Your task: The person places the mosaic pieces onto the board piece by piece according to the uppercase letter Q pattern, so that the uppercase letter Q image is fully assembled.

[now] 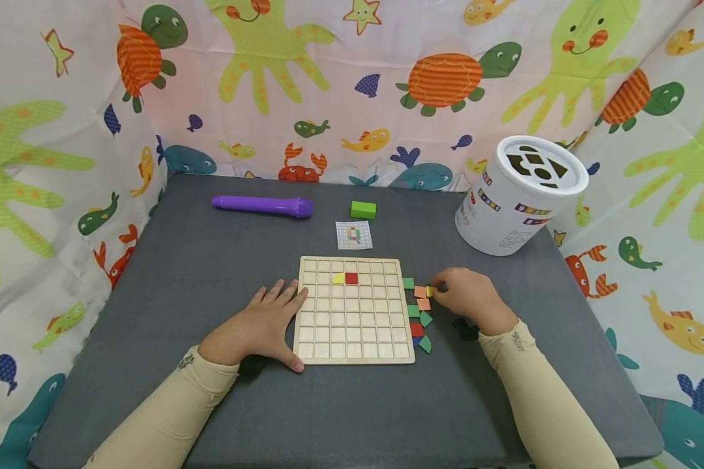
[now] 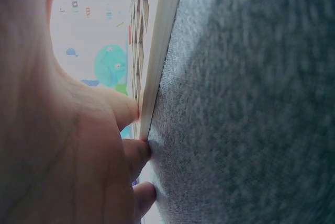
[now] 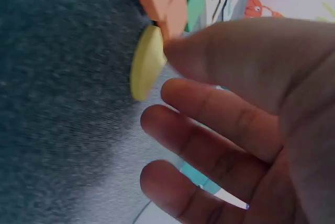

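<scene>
A wooden grid board (image 1: 352, 333) lies in front of me, with a yellow square (image 1: 338, 279) and a red square (image 1: 351, 279) side by side in its upper part. My left hand (image 1: 264, 326) is spread along the board's left edge, fingertips touching the rim (image 2: 157, 67). To the right of the board, my right hand (image 1: 466, 296) pinches a small yellow piece (image 3: 146, 64) at its edge; the index finger is largely hidden behind the thumb. Orange squares (image 1: 424, 304) and green pieces (image 1: 413, 311) lie close beside that hand.
A patterned card (image 1: 354, 236) and a bright green block (image 1: 363, 210) are beyond the board. Farther left lies a purple flashlight-like stick (image 1: 262, 206). At the back right stands a white tub (image 1: 507, 205) with shaped holes in its lid. Printed cloth surrounds the dark table (image 1: 352, 417).
</scene>
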Motion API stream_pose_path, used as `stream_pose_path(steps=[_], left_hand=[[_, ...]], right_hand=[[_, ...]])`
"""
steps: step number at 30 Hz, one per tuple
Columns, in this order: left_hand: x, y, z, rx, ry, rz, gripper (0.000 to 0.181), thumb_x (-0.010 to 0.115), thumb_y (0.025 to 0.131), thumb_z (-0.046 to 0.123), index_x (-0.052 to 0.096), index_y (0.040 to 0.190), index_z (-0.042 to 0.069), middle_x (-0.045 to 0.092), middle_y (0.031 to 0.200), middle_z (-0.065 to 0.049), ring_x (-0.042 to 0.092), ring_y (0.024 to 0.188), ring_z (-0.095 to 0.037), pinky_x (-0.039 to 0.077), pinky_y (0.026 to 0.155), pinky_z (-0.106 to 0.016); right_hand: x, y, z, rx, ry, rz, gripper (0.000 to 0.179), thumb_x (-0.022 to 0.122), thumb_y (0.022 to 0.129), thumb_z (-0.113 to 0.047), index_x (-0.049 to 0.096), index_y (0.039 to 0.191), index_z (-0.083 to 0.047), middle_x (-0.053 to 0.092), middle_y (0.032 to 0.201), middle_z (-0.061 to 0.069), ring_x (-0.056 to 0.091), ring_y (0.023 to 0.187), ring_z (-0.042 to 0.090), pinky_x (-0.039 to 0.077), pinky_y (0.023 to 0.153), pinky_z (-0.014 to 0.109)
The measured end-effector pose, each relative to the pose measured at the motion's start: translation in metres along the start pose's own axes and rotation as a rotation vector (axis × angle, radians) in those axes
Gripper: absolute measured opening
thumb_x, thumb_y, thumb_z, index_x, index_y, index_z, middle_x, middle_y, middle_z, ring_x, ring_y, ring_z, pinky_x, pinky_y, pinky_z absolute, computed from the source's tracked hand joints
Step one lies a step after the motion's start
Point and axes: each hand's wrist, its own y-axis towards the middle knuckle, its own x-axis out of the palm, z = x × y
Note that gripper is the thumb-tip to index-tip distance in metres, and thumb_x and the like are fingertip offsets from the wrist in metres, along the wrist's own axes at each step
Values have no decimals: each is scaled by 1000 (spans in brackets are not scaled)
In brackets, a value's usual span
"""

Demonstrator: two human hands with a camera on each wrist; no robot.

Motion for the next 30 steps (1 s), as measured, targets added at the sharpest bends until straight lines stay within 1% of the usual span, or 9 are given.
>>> stream_pose_path(steps=[4,9,13,16,19,23,27,30], left_hand=[[-1,-1,0,6,-11,5,154,90,58,81,18,172,7,10,176,-22,5,161,-47,8,124,-69],[-3,-2,1,6,-13,4,154,91,58,80,18,172,6,11,176,-23,6,160,-48,8,123,-70],[-3,-1,1,-1,-1,-4,154,90,59,80,17,172,7,9,176,-22,4,161,-47,8,124,-69],[-3,-1,1,-5,1,-6,154,90,59,80,16,172,7,9,176,-21,3,161,-46,7,124,-68],[-3,-1,1,3,-6,1,153,92,59,79,18,172,6,11,176,-23,5,161,-48,8,124,-69],[-3,-1,2,2,-3,6,153,91,59,80,19,172,6,12,176,-23,7,160,-48,10,123,-70],[-4,-2,2,2,-8,2,153,91,59,80,19,172,6,11,176,-23,6,160,-48,10,123,-70],[-1,0,-2,14,-21,11,155,90,57,82,18,172,7,10,176,-23,5,160,-49,8,122,-71]], right_hand=[[5,0,2,6,4,-1,28,76,99,-32,84,117,-12,77,110,5,65,83,17,59,74,44],[9,1,3,14,-26,36,26,79,97,-32,85,114,-13,77,106,5,63,80,17,58,71,44],[11,3,5,17,-42,76,23,79,97,-31,85,110,-13,76,100,3,62,77,17,57,67,43],[12,4,6,20,-39,83,24,78,97,-32,85,110,-13,76,98,3,62,75,16,56,64,42],[12,5,5,35,-41,75,25,78,97,-33,85,110,-13,76,97,2,62,75,17,56,64,42],[12,7,4,36,-43,74,24,77,94,-25,84,114,-12,76,101,4,62,78,19,57,67,45],[14,8,2,22,-41,81,31,75,89,-14,82,119,-13,75,106,7,63,83,22,57,70,48],[14,9,1,25,-35,79,33,75,89,-14,81,122,-14,75,106,7,63,84,23,57,69,48]])
